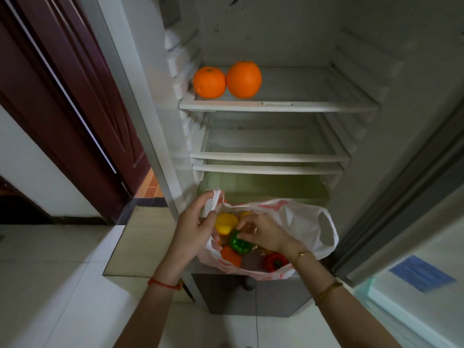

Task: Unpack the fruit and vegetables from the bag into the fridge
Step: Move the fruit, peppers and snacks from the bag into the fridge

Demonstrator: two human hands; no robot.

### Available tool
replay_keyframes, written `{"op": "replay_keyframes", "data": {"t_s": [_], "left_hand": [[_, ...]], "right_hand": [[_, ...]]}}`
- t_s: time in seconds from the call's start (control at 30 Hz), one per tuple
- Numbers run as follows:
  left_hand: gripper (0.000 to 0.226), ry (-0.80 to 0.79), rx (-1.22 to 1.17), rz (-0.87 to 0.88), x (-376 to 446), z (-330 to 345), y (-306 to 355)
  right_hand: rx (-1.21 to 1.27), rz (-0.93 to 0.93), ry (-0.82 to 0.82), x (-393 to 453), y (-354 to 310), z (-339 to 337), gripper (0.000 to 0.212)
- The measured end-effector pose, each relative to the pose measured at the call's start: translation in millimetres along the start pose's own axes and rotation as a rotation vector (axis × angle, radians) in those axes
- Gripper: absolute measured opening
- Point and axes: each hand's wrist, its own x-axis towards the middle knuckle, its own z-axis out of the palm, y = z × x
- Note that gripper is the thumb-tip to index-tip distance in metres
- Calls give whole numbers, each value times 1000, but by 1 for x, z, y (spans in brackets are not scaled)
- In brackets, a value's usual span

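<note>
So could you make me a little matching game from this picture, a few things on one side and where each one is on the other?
Things:
1. two oranges
2. green pepper
3. bag handle
4. red pepper

Places:
A. pinched by the left hand
B. low in the bag, near the right wrist
C. side by side on the top shelf
D. under the fingers of the right hand

Pairs: 1-C, 2-D, 3-A, 4-B

Thin plastic bag (301, 222), glossy green pepper (241, 244)
</note>
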Motion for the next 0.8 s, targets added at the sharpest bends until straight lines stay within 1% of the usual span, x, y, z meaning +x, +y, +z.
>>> {"op": "replay_keyframes", "data": {"t_s": [0.07,0.17,0.27,0.37,0.43,0.5,0.57,0.7,0.8], "left_hand": [[41,0,1,0,-3,0,1],[42,6,30,12,-7,-1,1],[41,15,34,11,-9,-2,1],[41,21,21,7,-11,-2,1],[40,24,6,0,-12,-3,1],[40,35,12,-5,-13,-3,0],[39,45,24,-6,-13,-4,0],[40,46,27,6,-11,-3,2],[41,31,29,5,-10,-3,2]], "right_hand": [[-184,-50,-67,2,7,19,32],[-479,-237,-167,12,20,51,50],[-779,-341,-244,23,28,73,47],[-970,-329,-289,29,29,84,43],[-1022,-359,-303,34,32,92,42],[-1040,-383,-292,39,34,97,45],[-1028,-403,-266,41,35,99,47],[-974,-445,-160,39,40,95,45],[-973,-438,-165,38,45,93,49]]}}
